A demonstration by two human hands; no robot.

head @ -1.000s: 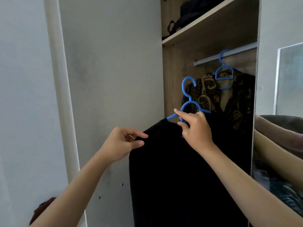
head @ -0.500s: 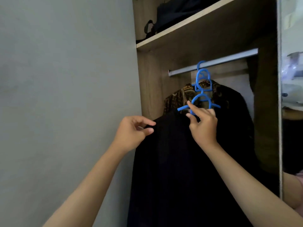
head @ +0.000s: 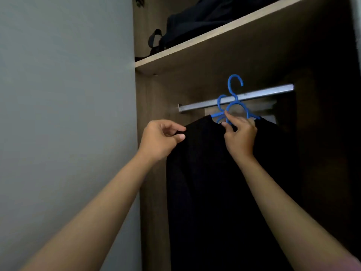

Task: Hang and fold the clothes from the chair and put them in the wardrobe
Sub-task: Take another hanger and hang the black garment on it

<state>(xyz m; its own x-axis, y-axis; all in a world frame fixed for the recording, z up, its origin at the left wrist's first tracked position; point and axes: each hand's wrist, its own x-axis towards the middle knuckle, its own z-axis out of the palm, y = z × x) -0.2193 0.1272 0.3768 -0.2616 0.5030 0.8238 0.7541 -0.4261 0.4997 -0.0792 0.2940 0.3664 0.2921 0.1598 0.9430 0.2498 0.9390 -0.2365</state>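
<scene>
Holding hanger (head: 235, 103), black garment (head: 218, 173)

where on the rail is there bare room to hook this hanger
Bare rail runs from its left end to the blue hanger the right hand holds, and again from there to the right end. Crowded in the middle, where a second blue hook sits. The left hand pinches the black garment.

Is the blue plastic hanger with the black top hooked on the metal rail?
No, the blue plastic hanger is held up by the right hand, its hook above the grey metal rail, not resting on it.
</scene>
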